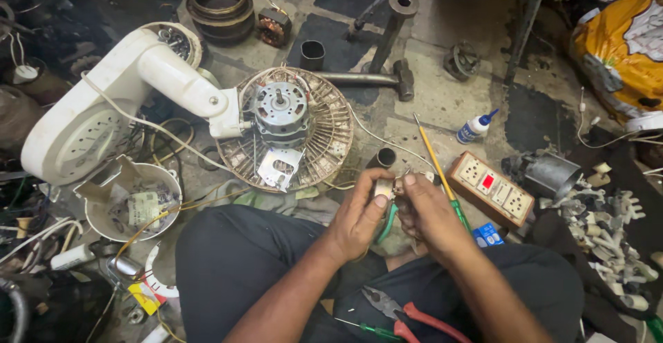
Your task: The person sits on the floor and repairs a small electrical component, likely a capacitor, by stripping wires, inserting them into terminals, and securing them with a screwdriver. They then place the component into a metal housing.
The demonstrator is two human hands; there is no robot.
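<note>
Just below the middle of the frame, the left hand (359, 215) and the right hand (423, 208) meet. Both hands pinch a small silver part (384, 188) between thumb and fingers. The part is too small to tell what it is. A green-handled tool (387, 223) sticks down between the hands.

Just above the hands, a fan motor (280, 111) sits on a round grille (330, 136) on the floor. A white fan stand (117, 101) lies in the upper left. A switch board (492, 188) lies to the right, with a glue bottle (475, 128) above it. Red pliers (407, 312) rest on the person's lap at the bottom.
</note>
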